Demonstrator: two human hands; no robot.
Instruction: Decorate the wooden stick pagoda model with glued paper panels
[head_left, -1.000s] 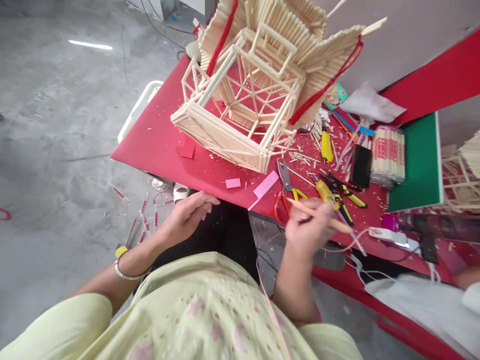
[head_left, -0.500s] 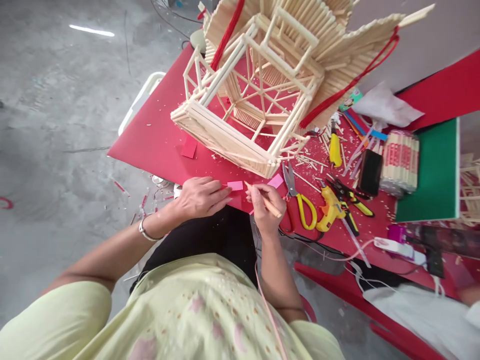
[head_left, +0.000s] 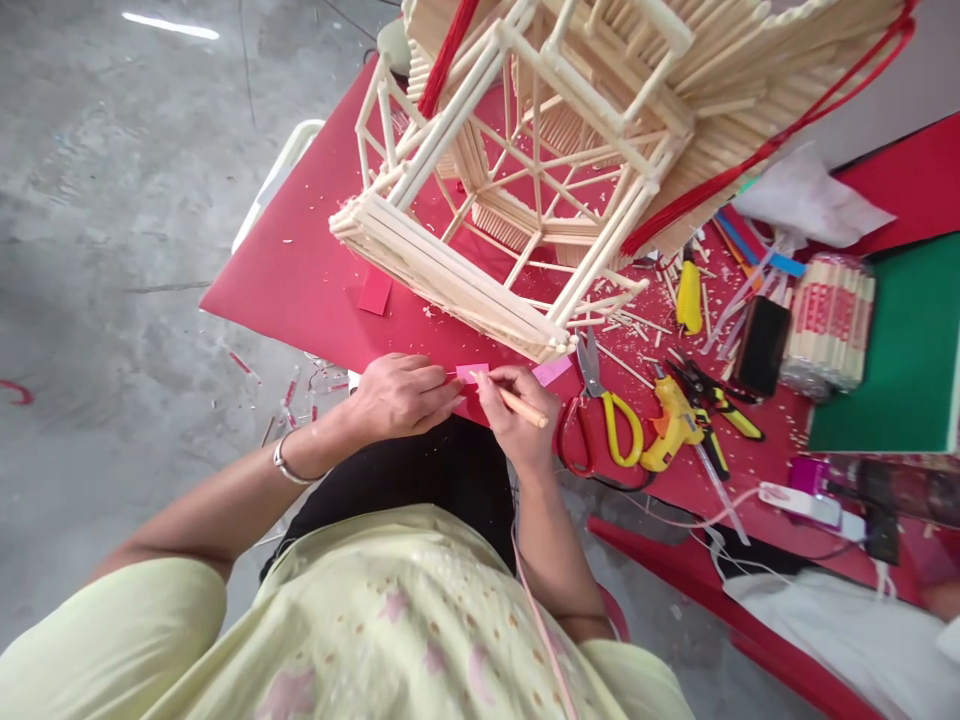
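My right hand [head_left: 521, 415] grips a pale wooden pencil-like stick [head_left: 523, 407] in a writing hold. Its tip meets a small pink paper slip [head_left: 472, 373] at the table's front edge. At the slip's left edge, my left hand [head_left: 401, 395] has its fingers curled and pressed together; the thumb is hidden. Beyond my right hand lies another pink slip [head_left: 553, 370]. A large open framework of wooden sticks [head_left: 461, 275] with red tassels stands just past both hands. Scissors [head_left: 592, 372] with red and yellow handles lie to the right.
On the red table [head_left: 289, 275] lie a glue gun [head_left: 673, 425], pliers [head_left: 724, 400], a yellow cutter [head_left: 688, 298], a dark phone [head_left: 763, 345] and bundled sticks [head_left: 830, 320]. Wood scraps surround them. A red paper piece [head_left: 374, 292] is at left; a white-clothed person [head_left: 840, 630] is at right.
My right hand has moved left, bringing the stick's tip onto the pink slip. My left hand stays nearly still. The view has shifted, so the framework looks larger and closer.
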